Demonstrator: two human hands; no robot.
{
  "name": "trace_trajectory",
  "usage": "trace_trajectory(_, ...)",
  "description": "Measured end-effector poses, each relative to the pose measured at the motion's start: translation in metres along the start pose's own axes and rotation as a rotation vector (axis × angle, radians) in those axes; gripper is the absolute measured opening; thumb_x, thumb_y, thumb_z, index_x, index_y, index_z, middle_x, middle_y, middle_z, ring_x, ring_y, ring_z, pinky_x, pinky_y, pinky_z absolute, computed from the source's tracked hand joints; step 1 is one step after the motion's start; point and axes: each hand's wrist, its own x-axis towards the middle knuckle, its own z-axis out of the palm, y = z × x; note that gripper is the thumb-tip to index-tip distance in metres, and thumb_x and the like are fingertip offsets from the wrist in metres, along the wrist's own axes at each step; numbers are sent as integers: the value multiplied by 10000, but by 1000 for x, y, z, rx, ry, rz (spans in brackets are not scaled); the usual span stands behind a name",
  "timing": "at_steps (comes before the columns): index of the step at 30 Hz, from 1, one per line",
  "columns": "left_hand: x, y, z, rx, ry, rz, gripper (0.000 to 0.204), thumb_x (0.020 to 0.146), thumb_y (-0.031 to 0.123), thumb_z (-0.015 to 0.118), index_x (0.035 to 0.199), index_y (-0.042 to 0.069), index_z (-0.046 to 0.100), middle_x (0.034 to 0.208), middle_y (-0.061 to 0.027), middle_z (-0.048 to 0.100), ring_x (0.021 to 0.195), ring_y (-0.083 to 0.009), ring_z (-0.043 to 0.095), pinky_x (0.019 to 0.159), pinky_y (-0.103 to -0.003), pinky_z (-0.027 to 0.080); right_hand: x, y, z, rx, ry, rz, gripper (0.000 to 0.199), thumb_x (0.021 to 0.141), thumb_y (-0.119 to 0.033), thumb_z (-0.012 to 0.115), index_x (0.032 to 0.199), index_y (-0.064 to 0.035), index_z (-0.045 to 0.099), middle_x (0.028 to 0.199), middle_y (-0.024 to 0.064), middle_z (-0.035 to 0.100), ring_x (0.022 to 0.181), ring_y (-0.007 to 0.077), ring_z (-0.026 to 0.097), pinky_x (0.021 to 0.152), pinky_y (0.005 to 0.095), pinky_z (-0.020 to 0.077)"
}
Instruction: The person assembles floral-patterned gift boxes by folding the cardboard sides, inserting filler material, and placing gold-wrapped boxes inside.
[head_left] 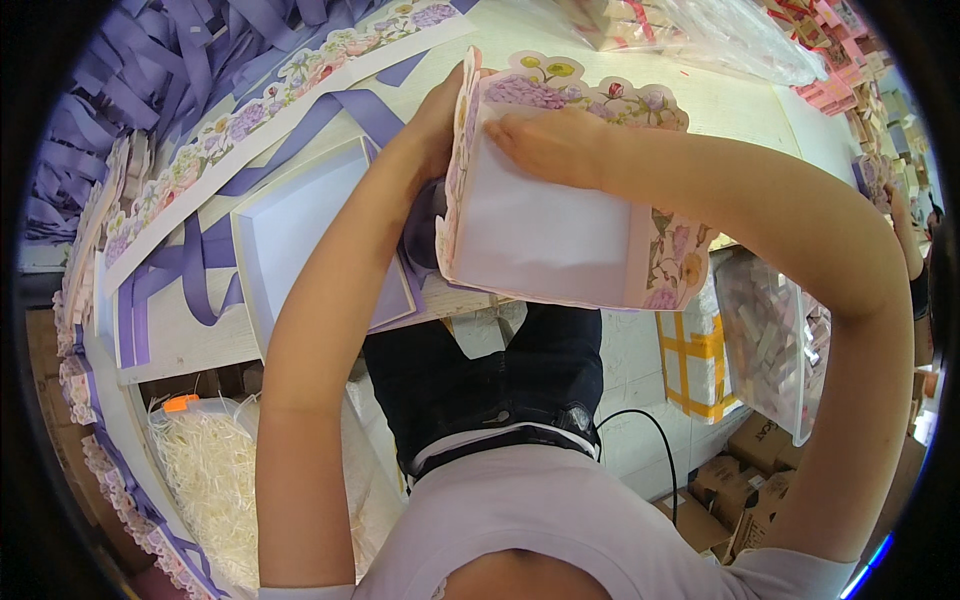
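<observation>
A shallow paper gift box [540, 240] with a scalloped, flower-printed border is tilted up at the table's near edge, its pale inside facing me. My left hand [440, 115] grips the outside of its left wall at the far corner; most of the fingers are hidden behind that wall. Inside the same corner, my right hand [548, 147] has its fingers together, pressed against the inner face of the left wall. Under my left forearm lies an open white box tray [300, 220] with a purple ribbon [205, 265] beside it.
A long flower-printed paper strip [190, 215] lies at the left, near a heap of purple ribbons [150, 80]. Clear plastic wrap [730, 35] covers things at the far right. Below the table are a bin of cream shredded paper [205, 470], a clear tub [770, 330] and cardboard boxes [720, 490].
</observation>
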Motion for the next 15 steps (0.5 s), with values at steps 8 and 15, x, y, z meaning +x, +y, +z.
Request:
trace_trajectory(8,-4,0,2,-71,-10,-37,557,810,499,424,1097,25,470,1032,-132,537,925,-229,523,803,-345,418,6,-5,0,-151,11,-87,389,775,-108,447,1141,24,441,823,87,498,544,192,594,438,277,484)
trace_trajectory(15,-14,5,13,-62,43,-55,523,819,491,399,1060,34,479,999,-133,547,887,-231,537,787,-350,427,10,-9,11,-267,129,-47,237,763,-110,457,972,-9,506,789,72,489,541,180,585,435,278,478)
